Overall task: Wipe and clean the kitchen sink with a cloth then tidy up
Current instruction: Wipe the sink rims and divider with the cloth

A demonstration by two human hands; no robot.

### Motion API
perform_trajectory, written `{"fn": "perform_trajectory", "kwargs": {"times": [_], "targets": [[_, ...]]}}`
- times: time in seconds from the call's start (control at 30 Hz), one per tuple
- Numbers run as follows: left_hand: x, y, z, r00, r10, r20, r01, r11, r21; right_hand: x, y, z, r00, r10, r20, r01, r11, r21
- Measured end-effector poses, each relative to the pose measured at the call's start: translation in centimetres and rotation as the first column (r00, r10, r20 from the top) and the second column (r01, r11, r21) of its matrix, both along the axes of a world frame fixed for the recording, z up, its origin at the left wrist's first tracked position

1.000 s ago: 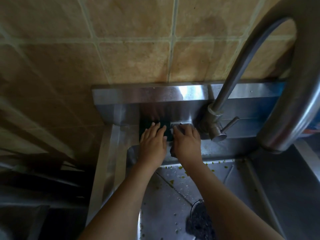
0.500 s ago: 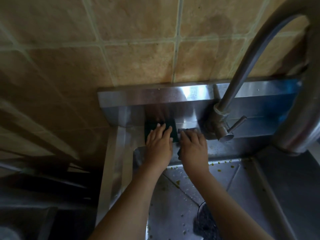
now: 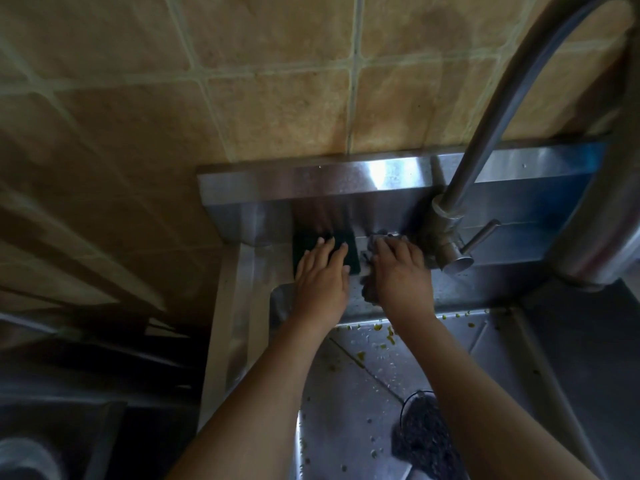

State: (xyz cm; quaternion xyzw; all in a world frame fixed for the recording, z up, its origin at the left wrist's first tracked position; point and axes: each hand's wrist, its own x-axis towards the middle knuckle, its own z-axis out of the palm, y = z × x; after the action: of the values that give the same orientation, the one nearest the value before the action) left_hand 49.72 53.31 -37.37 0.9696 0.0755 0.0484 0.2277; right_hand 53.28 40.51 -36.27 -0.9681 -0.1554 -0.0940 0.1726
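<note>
Stainless steel sink (image 3: 346, 403) fills the lower middle of the view, its basin floor dotted with water drops and small yellow-green food scraps (image 3: 381, 332) gathered mostly along the back edge. Both hands work on the flat ledge behind the basin, just below the raised steel backsplash (image 3: 311, 183) and the tan tiled wall (image 3: 277, 109).

The left hand (image 3: 323, 275) lies flat, fingers spread and extended toward the wall, pressing down on a dark green scouring pad (image 3: 351, 252). That pad is a rectangle lying flat on the ledge, its far edge against the foot of the backsplash; with the palm covering much of it, I cannot tell which way its long axis runs. The right hand (image 3: 398, 268) sits just beside it, fingers curled over a crumpled grey cloth (image 3: 369, 289) that shows at the fingertips and under the thumb side. The bunched cloth has no clear long axis.

Right of that hand, close to touching, stands the base of the tap (image 3: 446, 216), with a short lever (image 3: 481, 233) sticking out to the right and a tall curved spout (image 3: 502, 91) arching overhead. A dark mesh drain strainer (image 3: 420, 441) sits in the basin floor, partly behind the right forearm. No writing or brand mark is legible anywhere.
</note>
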Motion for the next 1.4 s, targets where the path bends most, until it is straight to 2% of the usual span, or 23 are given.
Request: {"fn": "perform_trajectory", "kwargs": {"times": [0.2,0.33,0.43,0.5,0.67,0.8,0.9,0.93,1.03,1.17,1.27,1.4], "targets": [[0.1,-0.1,-0.3,1.000,0.009,0.015,-0.009,1.000,0.012,-1.3,-0.2,-0.6,0.997,-0.033,-0.067,0.032,0.999,-0.015],[0.2,-0.2,-0.3,1.000,0.009,0.006,-0.009,1.000,0.022,-1.5,0.5,-0.3,0.994,0.055,-0.090,-0.057,0.998,-0.020],[0.1,-0.2,-0.2,1.000,0.006,-0.004,-0.006,1.000,0.020,-1.2,-0.1,-0.1,0.992,0.113,-0.059,-0.114,0.993,-0.015],[0.1,-0.2,0.0,1.000,0.010,-0.013,-0.009,1.000,0.026,-1.2,-0.5,-0.1,0.989,0.131,-0.069,-0.136,0.987,-0.083],[0.1,-0.2,0.6,0.998,0.003,-0.069,-0.002,1.000,0.015,-2.1,-1.5,0.0,0.994,0.109,0.024,-0.104,0.980,-0.167],[0.6,0.4,2.3,0.993,-0.017,-0.119,0.002,0.992,-0.125,-2.7,-3.6,0.4,0.987,0.154,-0.034,-0.155,0.988,-0.017],[-0.6,0.3,2.9,1.000,-0.008,-0.018,0.005,0.983,-0.181,-3.2,-5.5,0.0,0.981,0.170,-0.094,-0.174,0.984,-0.033],[-1.2,0.1,3.1,1.000,0.000,0.016,0.003,0.982,-0.189,-3.5,-6.1,-0.2,0.980,0.158,-0.122,-0.159,0.987,0.008],[-3.1,-0.8,3.2,0.998,0.026,0.055,-0.012,0.972,-0.236,-5.6,-7.2,0.1,0.982,0.073,-0.175,-0.004,0.930,0.368],[-5.6,-2.1,3.2,0.998,0.058,0.026,-0.046,0.942,-0.333,-8.1,-8.2,0.3,0.980,0.057,-0.193,0.053,0.850,0.524],[-7.1,-2.9,3.1,0.998,0.068,0.005,-0.064,0.960,-0.274,-9.7,-8.7,0.7,0.958,0.064,-0.281,0.119,0.800,0.588],[-7.2,-2.6,2.8,0.986,0.111,-0.126,-0.121,0.989,-0.080,-11.6,-9.4,1.2,0.908,0.008,-0.419,0.288,0.715,0.637]]}}
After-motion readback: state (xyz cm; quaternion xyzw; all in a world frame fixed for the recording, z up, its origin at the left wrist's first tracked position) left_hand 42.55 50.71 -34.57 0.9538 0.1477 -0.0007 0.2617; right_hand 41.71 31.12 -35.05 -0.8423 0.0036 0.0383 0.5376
